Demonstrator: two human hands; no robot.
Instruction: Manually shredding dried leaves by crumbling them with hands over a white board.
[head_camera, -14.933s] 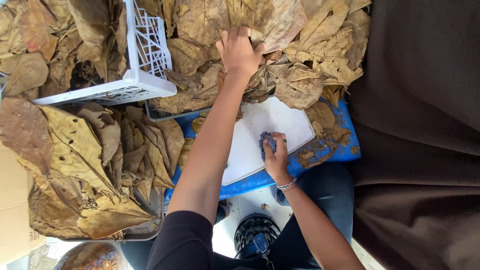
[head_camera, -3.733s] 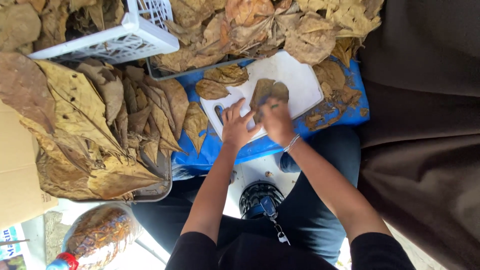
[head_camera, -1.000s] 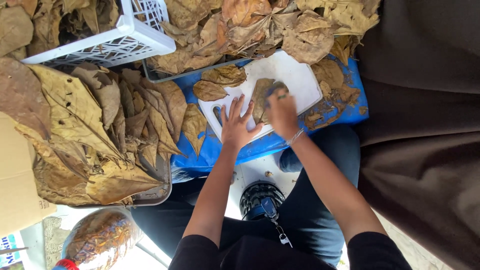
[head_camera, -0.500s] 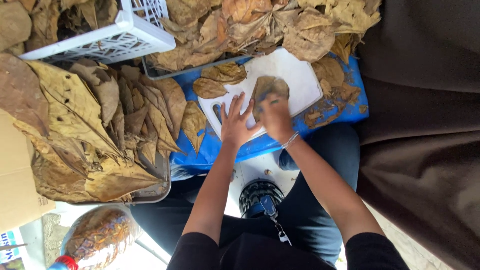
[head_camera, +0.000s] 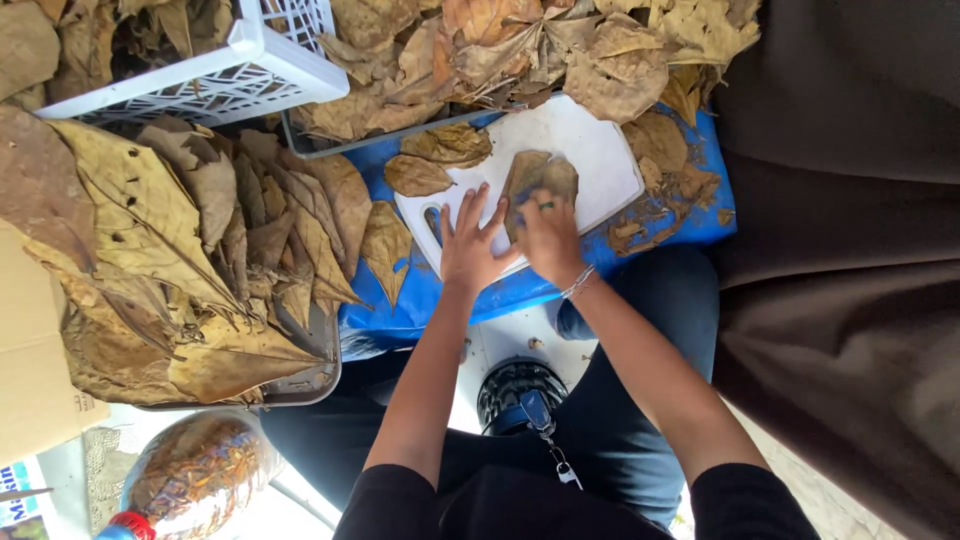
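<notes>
- The white cutting board (head_camera: 590, 150) lies on a blue surface (head_camera: 690, 215) in front of my knees, tilted relative to my view, its handle slot near my left fingers.
- The far edge of the board runs up against a heap of dry brown leaves (head_camera: 560, 45); two loose leaves (head_camera: 435, 160) overlap its upper left corner.
- To my left, a metal tray (head_camera: 325, 365) stacked with big dry leaves crowds the blue surface; a white plastic crate (head_camera: 250, 70) sits beyond it.
- Leaf crumbs (head_camera: 650, 215) litter the blue strip just right of the board, and a dark cloth (head_camera: 850, 200) closes off that side.
- The barest open room is the board's right half.
- My left hand (head_camera: 468, 245) lies flat, fingers spread, pressing the board's near edge.
- My right hand (head_camera: 545, 235) is curled down on a brown leaf (head_camera: 540, 180) spread on the board; I cannot tell whether it grips anything under the fingers.
</notes>
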